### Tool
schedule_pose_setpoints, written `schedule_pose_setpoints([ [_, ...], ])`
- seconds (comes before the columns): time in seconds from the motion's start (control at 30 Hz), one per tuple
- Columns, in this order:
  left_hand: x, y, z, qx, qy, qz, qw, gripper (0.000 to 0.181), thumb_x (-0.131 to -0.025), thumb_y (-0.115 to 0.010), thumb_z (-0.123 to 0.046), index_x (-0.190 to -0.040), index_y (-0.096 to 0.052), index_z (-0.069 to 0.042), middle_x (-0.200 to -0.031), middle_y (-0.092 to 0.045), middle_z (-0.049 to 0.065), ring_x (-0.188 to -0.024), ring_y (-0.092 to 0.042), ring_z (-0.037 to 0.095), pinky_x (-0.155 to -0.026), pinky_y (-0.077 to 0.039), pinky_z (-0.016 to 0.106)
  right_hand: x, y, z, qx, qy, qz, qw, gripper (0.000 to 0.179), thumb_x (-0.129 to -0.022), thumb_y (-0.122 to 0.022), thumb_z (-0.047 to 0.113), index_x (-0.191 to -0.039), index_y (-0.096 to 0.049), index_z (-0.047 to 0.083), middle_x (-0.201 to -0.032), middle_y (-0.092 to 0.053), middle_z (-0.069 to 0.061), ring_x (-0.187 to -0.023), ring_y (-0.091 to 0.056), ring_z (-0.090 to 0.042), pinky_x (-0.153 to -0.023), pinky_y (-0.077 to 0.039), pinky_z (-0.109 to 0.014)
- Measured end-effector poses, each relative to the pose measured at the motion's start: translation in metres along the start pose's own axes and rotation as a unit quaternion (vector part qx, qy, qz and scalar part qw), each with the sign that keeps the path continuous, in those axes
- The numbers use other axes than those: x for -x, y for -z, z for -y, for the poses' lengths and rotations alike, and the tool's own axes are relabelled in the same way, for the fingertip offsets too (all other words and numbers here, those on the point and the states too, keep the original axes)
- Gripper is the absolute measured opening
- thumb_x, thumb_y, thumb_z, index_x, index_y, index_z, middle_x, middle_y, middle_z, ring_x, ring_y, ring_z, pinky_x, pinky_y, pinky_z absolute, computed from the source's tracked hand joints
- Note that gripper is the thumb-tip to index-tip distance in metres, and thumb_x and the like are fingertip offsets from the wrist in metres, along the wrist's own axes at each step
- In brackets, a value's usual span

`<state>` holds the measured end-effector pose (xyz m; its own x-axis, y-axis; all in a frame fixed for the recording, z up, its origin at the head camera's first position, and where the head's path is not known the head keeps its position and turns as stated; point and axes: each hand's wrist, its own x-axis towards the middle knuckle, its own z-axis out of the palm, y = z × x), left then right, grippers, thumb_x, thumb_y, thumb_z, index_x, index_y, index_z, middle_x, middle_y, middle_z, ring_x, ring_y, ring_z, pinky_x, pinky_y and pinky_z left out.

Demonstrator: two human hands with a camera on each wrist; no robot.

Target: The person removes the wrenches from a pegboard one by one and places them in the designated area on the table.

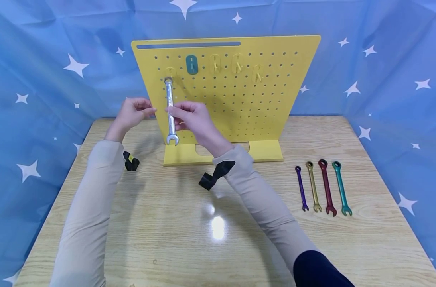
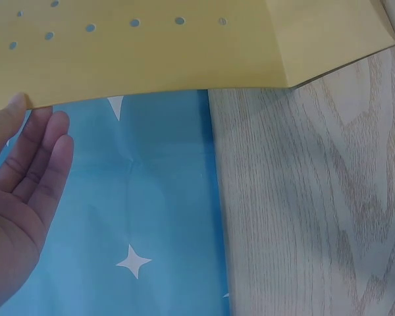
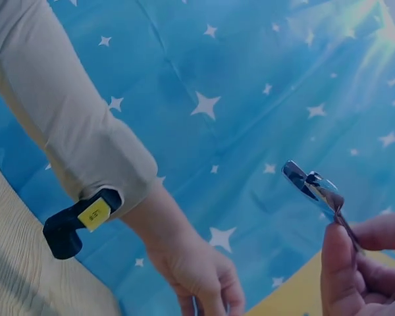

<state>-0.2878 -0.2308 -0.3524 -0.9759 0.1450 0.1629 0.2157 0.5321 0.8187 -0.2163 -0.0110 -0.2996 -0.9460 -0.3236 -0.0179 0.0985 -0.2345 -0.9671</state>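
My right hand [image 1: 200,123] pinches a silver combination wrench [image 1: 170,95] by its handle in the head view. The wrench hangs upright before the yellow pegboard [image 1: 275,44], ring end up and open jaw down. Its ring is at the leftmost yellow hook [image 1: 170,71]; whether the hook passes through it, I cannot tell. My left hand [image 1: 132,114] holds the pegboard's left edge. In the left wrist view, the left thumb [image 2: 10,122] lies at the front of that edge with fingers behind. The right wrist view shows the wrench end [image 3: 316,184] above the right fingertips.
A teal hook [image 1: 192,64] and several yellow hooks, one being the rightmost hook [image 1: 258,74], sit along the board's upper part. Purple, gold, red and green wrenches [image 1: 341,187] lie side by side on the wooden table [image 1: 160,239], at right. A starry blue curtain [image 1: 383,79] surrounds the table.
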Motion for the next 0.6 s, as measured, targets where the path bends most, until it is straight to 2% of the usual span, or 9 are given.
schedule_pose_setpoints([
  [0.27,0.0,0.0,-0.001,-0.007,0.004,0.002,1.0,0.021,-0.089,-0.065,-0.011,-0.095,-0.065,0.009,-0.08,-0.067,0.011,-0.063,-0.058,0.002,-0.058,-0.047,0.017,0.007,0.0,0.006,-0.003,0.006,0.008,0.9999,0.013,-0.09,-0.062,0.006,-0.089,-0.063,-0.007,-0.063,-0.053,-0.004,-0.055,-0.049,-0.012,-0.054,-0.048,-0.022],
  [0.4,0.0,0.0,-0.001,-0.014,0.004,0.004,0.9999,0.02,-0.089,-0.065,-0.012,-0.093,-0.065,0.008,-0.08,-0.066,0.012,-0.064,-0.058,0.002,-0.059,-0.047,0.017,0.014,0.002,0.008,-0.004,0.0,0.014,0.9999,0.01,-0.09,-0.062,0.004,-0.089,-0.063,-0.006,-0.064,-0.052,-0.004,-0.053,-0.048,-0.012,-0.053,-0.048,-0.022],
  [0.6,0.001,0.0,-0.001,-0.008,0.004,0.005,0.9999,0.02,-0.089,-0.065,-0.011,-0.092,-0.064,0.008,-0.074,-0.064,-0.001,-0.063,-0.057,0.003,-0.059,-0.046,0.017,0.025,0.013,0.008,0.012,-0.003,0.018,0.9998,0.01,-0.09,-0.061,0.004,-0.092,-0.063,-0.006,-0.067,-0.056,-0.006,-0.054,-0.049,-0.012,-0.054,-0.048,-0.023],
])
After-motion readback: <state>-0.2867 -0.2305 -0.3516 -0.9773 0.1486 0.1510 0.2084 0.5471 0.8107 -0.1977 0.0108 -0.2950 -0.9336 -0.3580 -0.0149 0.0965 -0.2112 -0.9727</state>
